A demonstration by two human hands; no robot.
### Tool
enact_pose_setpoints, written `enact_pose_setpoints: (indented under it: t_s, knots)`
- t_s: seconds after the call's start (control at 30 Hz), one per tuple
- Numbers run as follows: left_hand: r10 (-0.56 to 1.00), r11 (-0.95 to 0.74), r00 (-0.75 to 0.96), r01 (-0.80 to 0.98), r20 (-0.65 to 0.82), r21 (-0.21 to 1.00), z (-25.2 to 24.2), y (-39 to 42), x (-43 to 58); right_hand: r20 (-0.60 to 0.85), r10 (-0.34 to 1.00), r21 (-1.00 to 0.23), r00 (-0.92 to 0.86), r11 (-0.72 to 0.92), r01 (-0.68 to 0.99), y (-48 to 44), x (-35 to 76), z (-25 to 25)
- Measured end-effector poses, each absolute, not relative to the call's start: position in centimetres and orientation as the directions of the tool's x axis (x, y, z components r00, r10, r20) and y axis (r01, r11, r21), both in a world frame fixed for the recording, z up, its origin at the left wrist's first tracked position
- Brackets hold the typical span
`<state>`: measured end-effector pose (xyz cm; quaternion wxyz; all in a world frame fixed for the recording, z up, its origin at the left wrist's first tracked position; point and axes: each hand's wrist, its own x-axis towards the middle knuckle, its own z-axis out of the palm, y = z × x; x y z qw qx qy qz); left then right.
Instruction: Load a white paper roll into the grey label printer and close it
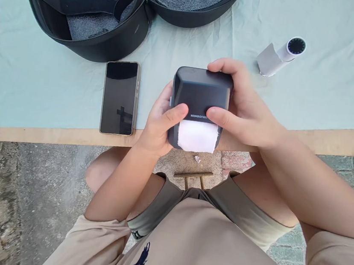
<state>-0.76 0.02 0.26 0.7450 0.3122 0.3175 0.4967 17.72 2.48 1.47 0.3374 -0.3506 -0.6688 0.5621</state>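
Both my hands hold a black label printer (201, 93), marked NIIMBOT, over the table's near edge. White paper (197, 136) with a ragged end sticks out of its front slot. My left hand (162, 122) grips the left side, its thumb on the front near the paper. My right hand (246, 106) wraps the right side, with the thumb pressing beside the lettering and the index finger over the top rear corner. The fingers underneath are hidden. The lid appears closed.
A dark-screened phone (119, 97) lies left of the printer. Behind it stands an unzipped black case (111, 40) with grey foam and a strap. A partly unrolled white paper roll (281, 57) stands at the right on the pale green cloth (331, 82). The wooden table edge (340, 142) runs along the front.
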Motion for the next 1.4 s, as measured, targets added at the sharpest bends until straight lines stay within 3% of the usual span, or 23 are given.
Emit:
enact_pose_setpoints:
  t_s: [0.17,0.7,0.9,1.03,1.17,1.27,1.33,1.4]
  knots:
    - [0.942,0.334,0.216,-0.535,-0.257,0.776,0.4,0.3,-0.1,0.098,0.853,-0.981,-0.512,0.170,0.096,2.8,17.7,0.5]
    - [0.960,0.278,0.137,-0.430,-0.242,0.859,0.1,0.4,-0.3,0.132,0.834,-0.982,-0.535,0.182,0.041,2.9,17.8,0.2]
    - [0.944,0.328,0.221,-0.544,-0.246,0.772,0.3,0.8,-0.2,0.128,0.823,-0.931,-0.554,0.292,0.218,3.0,18.3,2.1]
    - [0.944,0.319,0.266,-0.586,-0.195,0.745,0.5,0.7,-0.2,0.228,0.866,-0.828,-0.444,0.413,0.380,3.2,18.5,4.0]
    - [0.944,0.298,0.296,-0.582,-0.144,0.756,0.1,0.6,-0.4,0.419,0.900,-0.742,-0.119,0.414,0.527,2.9,17.7,5.2]
    - [0.937,0.306,0.319,-0.542,-0.144,0.783,-0.1,0.7,-0.5,0.494,0.867,-0.764,0.073,0.392,0.513,2.7,16.8,5.6]
    - [0.939,0.294,0.312,-0.524,-0.141,0.799,-0.1,0.6,-0.5,0.496,0.866,-0.782,0.070,0.410,0.469,2.7,16.6,5.7]
    - [0.945,0.284,0.291,-0.509,-0.148,0.812,-0.2,0.6,-0.5,0.479,0.875,-0.738,-0.063,0.441,0.510,2.9,16.6,5.7]
